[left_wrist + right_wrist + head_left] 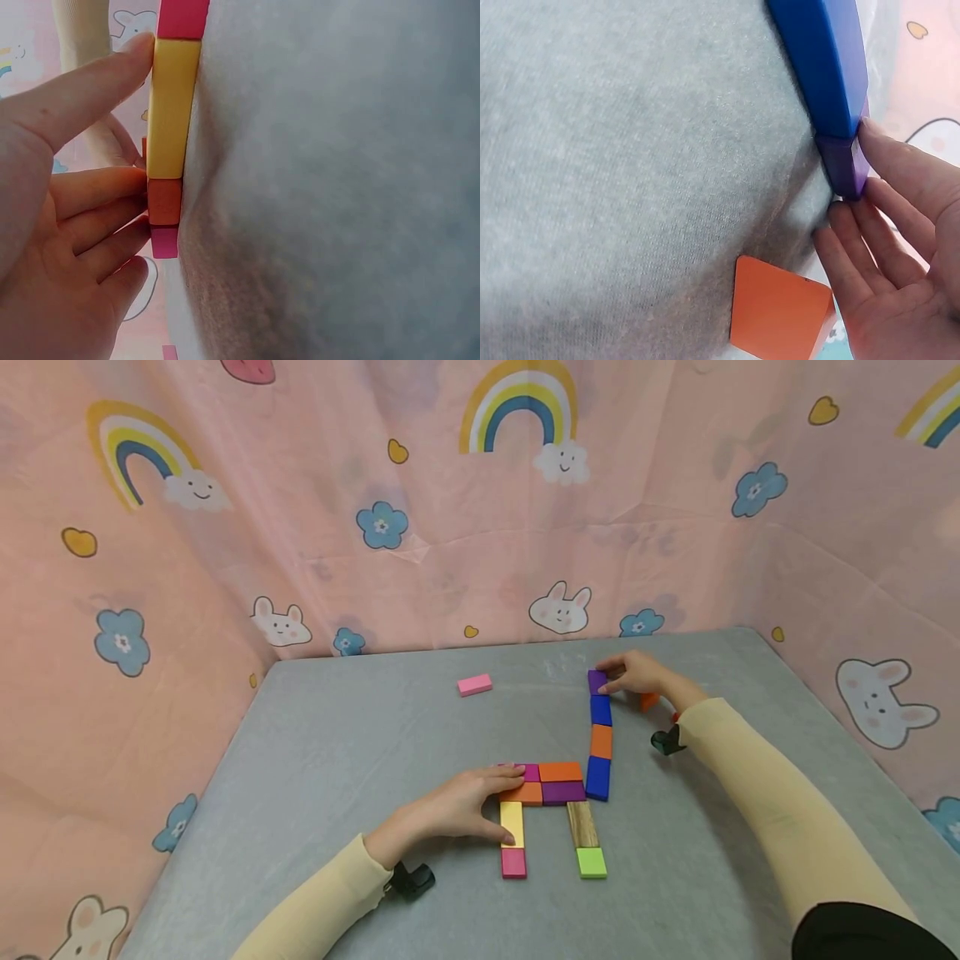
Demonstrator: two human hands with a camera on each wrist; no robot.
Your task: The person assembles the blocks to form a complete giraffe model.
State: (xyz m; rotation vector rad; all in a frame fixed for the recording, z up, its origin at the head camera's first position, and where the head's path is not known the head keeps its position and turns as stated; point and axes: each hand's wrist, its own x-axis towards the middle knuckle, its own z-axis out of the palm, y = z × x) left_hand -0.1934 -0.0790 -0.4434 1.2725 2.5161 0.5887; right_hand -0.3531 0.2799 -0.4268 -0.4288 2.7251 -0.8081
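My right hand [637,675] pinches a purple block [596,682] between thumb and fingertips, at the far end of a column. Below it run a blue block [601,710], an orange block [601,742] and another blue block [597,778]. With extended fingers, my left hand [450,810] touches the left side of a two-row rectangle of orange, magenta and purple blocks [562,792]. Its thumb lies against a yellow block [171,112], which has a crimson block [513,863] at its near end. To the right, a wood-grain block [582,824] meets a green block [592,862].
A pink block [475,685] lies alone toward the back of the grey tabletop [360,735]. Beside my right hand sits a loose orange block [780,311], partly covered by the hand in the head view. A patterned pink curtain [450,568] surrounds the back and sides.
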